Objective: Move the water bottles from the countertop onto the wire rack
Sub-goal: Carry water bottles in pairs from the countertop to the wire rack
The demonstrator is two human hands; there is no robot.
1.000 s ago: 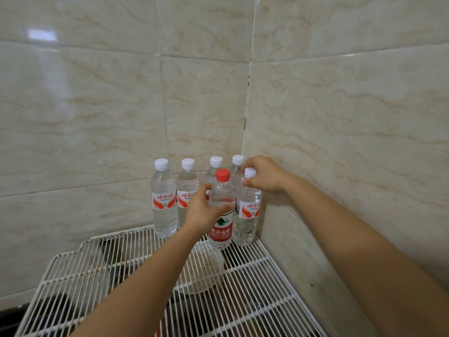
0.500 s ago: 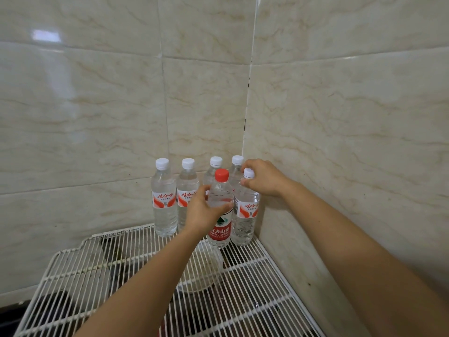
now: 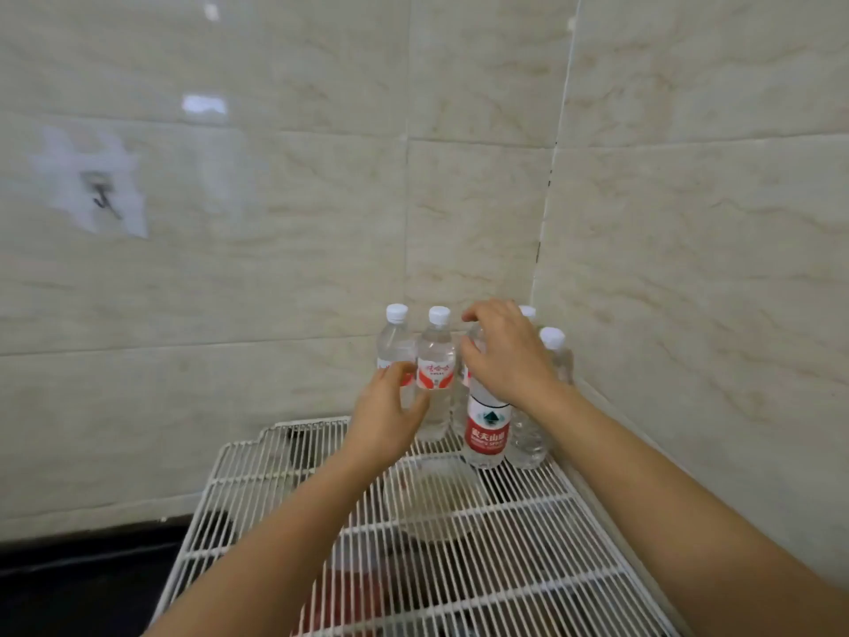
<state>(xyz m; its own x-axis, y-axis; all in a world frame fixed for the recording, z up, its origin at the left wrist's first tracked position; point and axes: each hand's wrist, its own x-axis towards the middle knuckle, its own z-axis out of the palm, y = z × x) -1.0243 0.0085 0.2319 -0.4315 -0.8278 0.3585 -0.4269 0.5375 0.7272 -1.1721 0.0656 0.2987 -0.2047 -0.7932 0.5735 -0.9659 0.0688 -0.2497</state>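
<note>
Wire rack (image 3: pixel 528 544), corner: water bottles (image 3: pixel 435 360) upright, touching. Left hand (image 3: pixel 390 420) grip open, empty; right hand (image 3: pixel 505 360) covers red-label bottle (image 3: pixel 488 429) top, grip cannot tell. Risk: nudge topples neighbours.

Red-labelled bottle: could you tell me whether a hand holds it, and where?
Cannot tell: the right hand covers the top of the red-labelled bottle; the left hand holds nothing.

Head view, downward, seemingly close
</note>
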